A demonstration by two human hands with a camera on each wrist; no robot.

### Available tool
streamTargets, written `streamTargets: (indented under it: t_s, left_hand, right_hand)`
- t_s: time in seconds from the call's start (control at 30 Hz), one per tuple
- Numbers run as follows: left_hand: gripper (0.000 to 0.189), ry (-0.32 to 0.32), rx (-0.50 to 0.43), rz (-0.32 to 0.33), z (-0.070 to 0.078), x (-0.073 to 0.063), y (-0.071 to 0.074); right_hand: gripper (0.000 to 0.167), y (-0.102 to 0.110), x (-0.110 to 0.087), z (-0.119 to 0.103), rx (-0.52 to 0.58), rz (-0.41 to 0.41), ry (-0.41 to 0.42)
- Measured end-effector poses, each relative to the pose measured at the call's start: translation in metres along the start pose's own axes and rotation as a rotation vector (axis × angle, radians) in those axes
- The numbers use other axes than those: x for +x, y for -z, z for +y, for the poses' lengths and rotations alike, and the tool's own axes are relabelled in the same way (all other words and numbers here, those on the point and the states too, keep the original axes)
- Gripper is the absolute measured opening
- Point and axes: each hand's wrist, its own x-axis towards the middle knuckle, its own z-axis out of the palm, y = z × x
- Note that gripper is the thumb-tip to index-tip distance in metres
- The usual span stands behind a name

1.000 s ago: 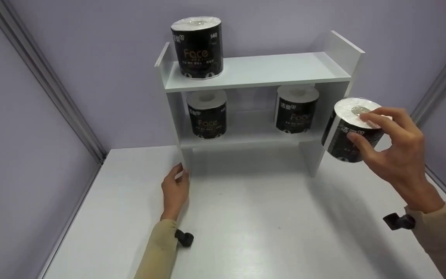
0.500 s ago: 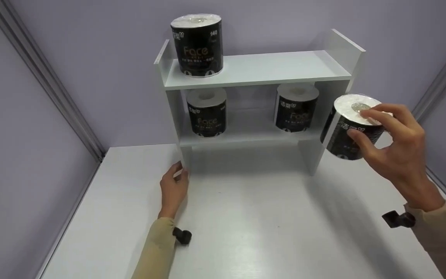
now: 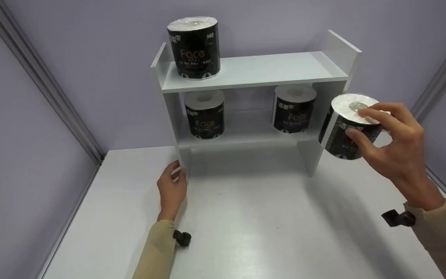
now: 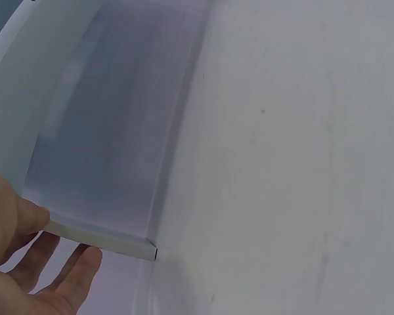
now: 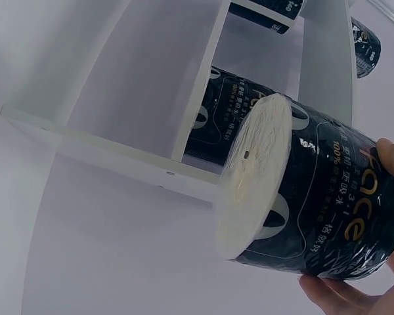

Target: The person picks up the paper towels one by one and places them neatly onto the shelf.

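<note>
My right hand (image 3: 397, 143) grips a toilet paper roll (image 3: 343, 135) in black wrap, held in the air beside the right panel of a white two-tier shelf (image 3: 277, 71). In the right wrist view the roll (image 5: 328, 197) is tilted, its white end towards the shelf. My left hand (image 3: 172, 192) pinches the lower front edge of the shelf's left panel; the left wrist view shows thumb and fingers on either side of that panel edge (image 4: 111, 241). Similar rolls stand upright: one roll (image 3: 194, 50) on the top tier at left, and a left roll (image 3: 206, 118) and right roll (image 3: 293, 112) on the tier below.
The shelf stands on a white table (image 3: 238, 228) against a pale lilac wall (image 3: 91, 77). Metal frame posts (image 3: 48, 81) run up at both sides. Raised side panels (image 3: 341, 50) border the top tier's ends.
Both hands keep nearly the same places; the roll in the right hand stays by the shelf's right side. The head view shifts only slightly.
</note>
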Motion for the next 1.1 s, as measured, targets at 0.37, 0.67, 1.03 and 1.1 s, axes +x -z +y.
streamTargets:
  t_s: [0.37, 0.67, 1.03, 1.1]
  left_hand:
    - [0.037, -0.016, 0.034, 0.017, 0.002, 0.000, 0.001]
    - [0.037, -0.017, 0.043, 0.019, 0.003, -0.001, 0.001]
    - [0.037, -0.023, 0.026, 0.017, 0.004, -0.001, 0.000]
    - [0.037, -0.032, 0.024, 0.017, 0.004, -0.001, 0.000]
  right_hand:
    - [0.039, 0.001, 0.004, -0.005, 0.008, -0.007, 0.001]
    - [0.039, 0.001, 0.008, -0.009, 0.000, -0.013, 0.003]
    - [0.037, 0.002, 0.014, -0.014, 0.025, -0.016, 0.013]
    - [0.038, 0.003, 0.015, -0.012, 0.027, -0.024, 0.009]
